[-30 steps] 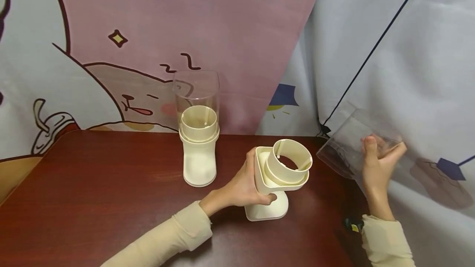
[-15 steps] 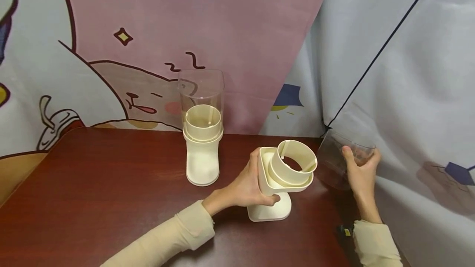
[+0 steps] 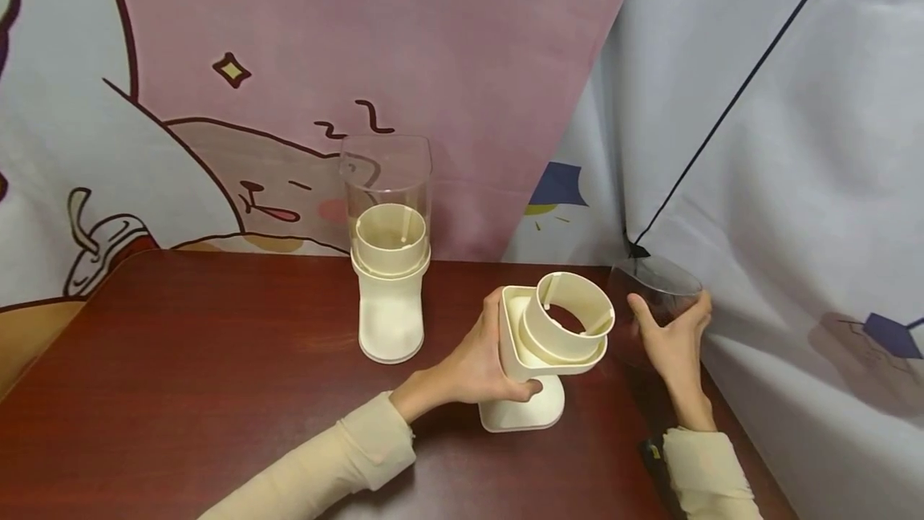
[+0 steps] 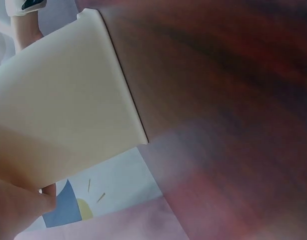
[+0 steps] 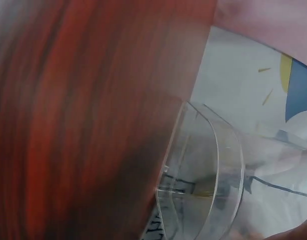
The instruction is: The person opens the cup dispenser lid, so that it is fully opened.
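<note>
My left hand [image 3: 476,363] grips a cream stand [image 3: 527,404] topped by a round collar [image 3: 570,343], which leans to the right at the table's middle right. Its broad cream wall [image 4: 68,95] fills much of the left wrist view, with part of my left hand [image 4: 18,210] at the lower left. My right hand [image 3: 674,343] holds a clear container [image 3: 671,275] near its rim, at the table's right edge. In the right wrist view the clear container [image 5: 193,170] is beside the table edge, and only bits of my right hand [image 5: 296,232] show.
Behind and left stands a second cream stand [image 3: 391,319] with a clear container [image 3: 390,171] upright on it. A small dark object with a yellow mark [image 3: 653,452] lies by my right sleeve. Printed cloth [image 3: 462,62] hangs along the back and right of the table [image 3: 180,375].
My right hand has brought the clear container left and lower, from over the right cloth to the table's right edge, turning it more upright. My left hand keeps its hold on the stand.
</note>
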